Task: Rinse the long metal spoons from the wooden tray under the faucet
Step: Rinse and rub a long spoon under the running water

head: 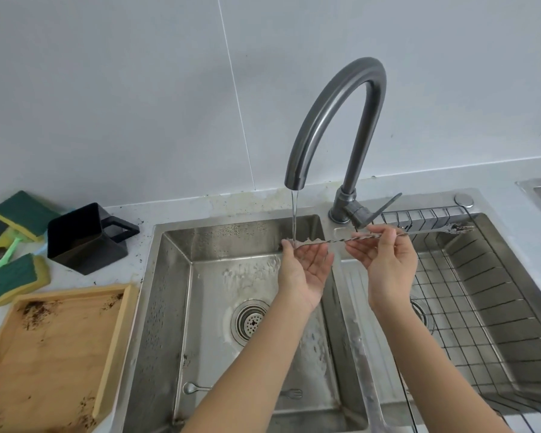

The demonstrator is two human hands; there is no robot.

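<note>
A long metal spoon (372, 237) with a twisted shaft lies nearly level across the middle of the frame, its bowl end at centre under the thin water stream from the arched grey faucet (334, 120), its dark-speckled far end reaching right. The wooden tray (49, 357) sits at lower left on the surface, holding only dark crumbs. Another spoon (196, 387) lies flat on the left basin floor, low in the frame.

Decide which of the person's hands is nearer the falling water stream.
Left. The left hand sits cupped directly beneath the water stream, at the spoon bowl; the right hand pinches the handle well off to the right.
</note>
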